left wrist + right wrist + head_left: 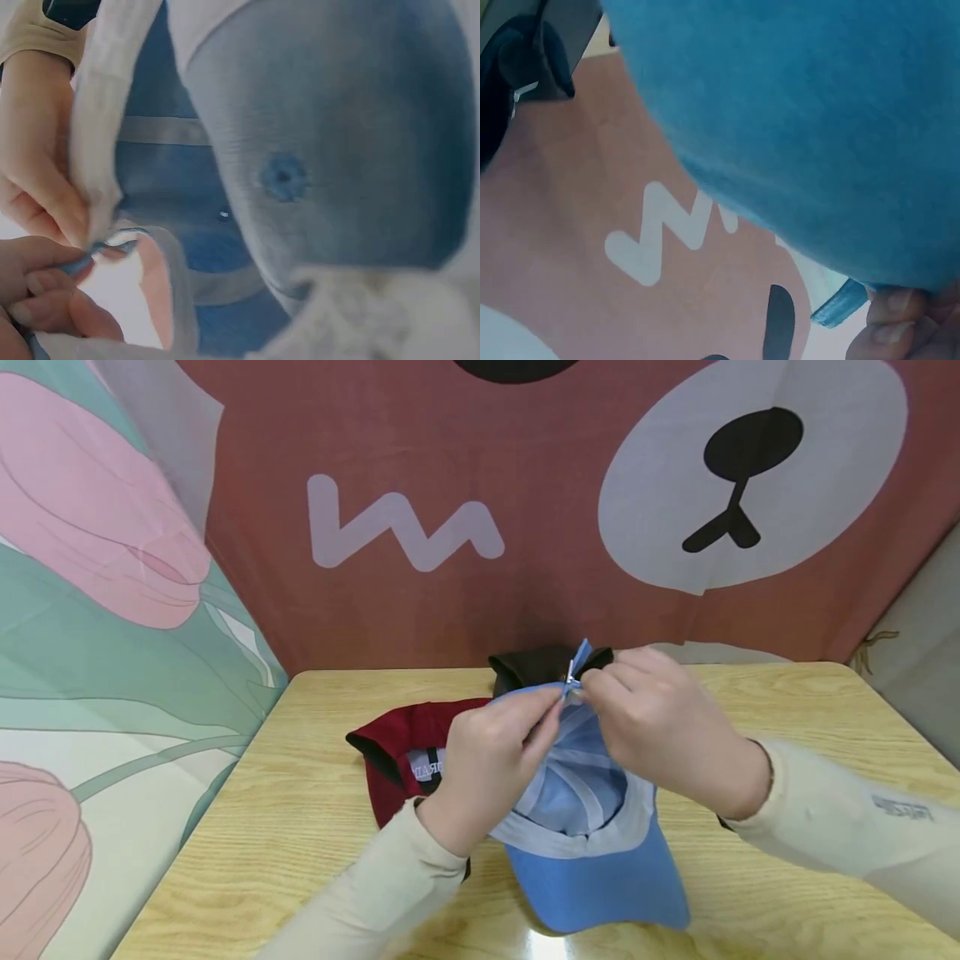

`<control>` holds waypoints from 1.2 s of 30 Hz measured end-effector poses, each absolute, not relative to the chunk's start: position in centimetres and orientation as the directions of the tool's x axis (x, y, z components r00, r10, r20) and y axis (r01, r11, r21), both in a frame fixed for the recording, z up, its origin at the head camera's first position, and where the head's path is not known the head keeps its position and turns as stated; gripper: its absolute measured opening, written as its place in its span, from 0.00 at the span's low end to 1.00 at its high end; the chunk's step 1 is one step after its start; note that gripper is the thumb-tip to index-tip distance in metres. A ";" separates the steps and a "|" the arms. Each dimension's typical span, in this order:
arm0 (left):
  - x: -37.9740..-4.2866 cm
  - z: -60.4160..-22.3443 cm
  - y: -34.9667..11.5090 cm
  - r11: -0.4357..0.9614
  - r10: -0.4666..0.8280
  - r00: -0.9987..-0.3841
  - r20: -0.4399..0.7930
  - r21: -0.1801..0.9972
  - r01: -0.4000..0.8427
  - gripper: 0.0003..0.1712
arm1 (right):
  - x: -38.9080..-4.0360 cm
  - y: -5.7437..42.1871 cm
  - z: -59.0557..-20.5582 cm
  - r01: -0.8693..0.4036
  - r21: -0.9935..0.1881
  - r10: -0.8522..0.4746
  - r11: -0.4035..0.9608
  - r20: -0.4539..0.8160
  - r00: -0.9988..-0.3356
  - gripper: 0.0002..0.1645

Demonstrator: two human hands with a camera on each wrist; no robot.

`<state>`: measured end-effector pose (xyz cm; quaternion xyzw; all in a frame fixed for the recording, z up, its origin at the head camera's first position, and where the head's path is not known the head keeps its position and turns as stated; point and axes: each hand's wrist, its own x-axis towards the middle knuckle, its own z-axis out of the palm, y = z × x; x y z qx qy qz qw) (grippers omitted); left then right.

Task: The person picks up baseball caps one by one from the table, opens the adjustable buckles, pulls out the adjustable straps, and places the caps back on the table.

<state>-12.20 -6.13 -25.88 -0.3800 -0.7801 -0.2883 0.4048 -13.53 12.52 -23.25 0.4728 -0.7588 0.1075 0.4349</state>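
A light blue baseball cap [600,881] is tipped so its inside faces me, with the brim toward the table's front edge. Its back strap [581,653] sticks up between both hands, near a small metal buckle [571,673]. My left hand [498,752] pinches the strap area from the left, thumb against fingers. From the right, my right hand [660,727] pinches the cap's back edge by the buckle. In the left wrist view the fingertips of both hands meet at the strap. The right wrist view shows the loose strap end [840,303] poking out beside the fingers.
A dark red cap [405,727] lies behind my left hand, its inner label showing. Farther back sits a black cap [525,667], partly covered by the blue one. All are on a wooden table [300,827], with a printed bear cloth [412,618] behind it.
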 end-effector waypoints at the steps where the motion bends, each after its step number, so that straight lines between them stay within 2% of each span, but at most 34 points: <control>1: -12.3 -26.0 -6.2 0.539 0.370 -0.371 0.852 0.129 0.833 0.12 | -13.5 12.5 -23.3 -0.821 0.220 -0.615 0.528 0.765 -0.191 0.26; 6: -12.6 -26.3 -6.5 0.517 0.426 -0.316 0.848 0.059 0.854 0.15 | -13.3 12.7 -23.3 -0.856 0.014 -0.562 0.517 0.759 -0.328 0.31; 8: -12.6 -26.4 -6.5 0.517 0.437 -0.309 0.845 0.045 0.855 0.15 | -13.2 12.9 -23.3 -0.856 -0.031 -0.551 0.516 0.753 -0.359 0.31; 11: -12.4 -26.4 -6.4 0.512 0.414 -0.350 0.841 0.103 0.853 0.14 | -13.2 12.9 -23.3 -0.852 0.029 -0.569 0.522 0.757 -0.323 0.31; 15: -12.2 -26.1 -6.1 0.541 0.361 -0.453 0.815 0.213 0.814 0.09 | -13.4 12.5 -23.4 -0.819 0.229 -0.610 0.527 0.773 -0.176 0.25; 19: -11.9 -25.7 -5.8 0.619 0.400 -0.478 0.782 0.154 0.770 0.06 | -13.5 12.1 -23.5 -0.792 0.317 -0.625 0.522 0.773 -0.103 0.23; 21: -11.9 -25.7 -5.7 0.627 0.442 -0.455 0.773 0.096 0.773 0.05 | -13.5 12.0 -23.6 -0.792 0.317 -0.627 0.522 0.772 -0.105 0.23; 23: -11.9 -25.8 -5.7 0.617 0.468 -0.429 0.773 0.062 0.785 0.06 | -13.5 12.1 -23.7 -0.804 0.282 -0.625 0.524 0.768 -0.138 0.24; 27: -12.1 -26.3 -5.7 0.582 0.498 -0.379 0.780 0.023 0.813 0.07 | -13.4 12.5 -23.8 -0.847 0.096 -0.592 0.522 0.757 -0.279 0.16; 30: -12.3 -26.7 -5.7 0.567 0.507 -0.368 0.779 0.020 0.824 0.06 | -13.4 12.7 -23.9 -0.852 -0.030 -0.564 0.522 0.737 -0.372 0.18; 32: -12.3 -26.9 -5.8 0.541 0.497 -0.391 0.774 0.076 0.837 0.06 | -13.6 12.8 -23.9 -0.850 -0.023 -0.571 0.527 0.732 -0.373 0.19; 36: -12.2 -26.4 -6.5 0.471 0.421 -0.478 0.771 0.265 0.841 0.03 | -14.3 13.4 -23.8 -0.829 0.114 -0.588 0.547 0.757 -0.284 0.14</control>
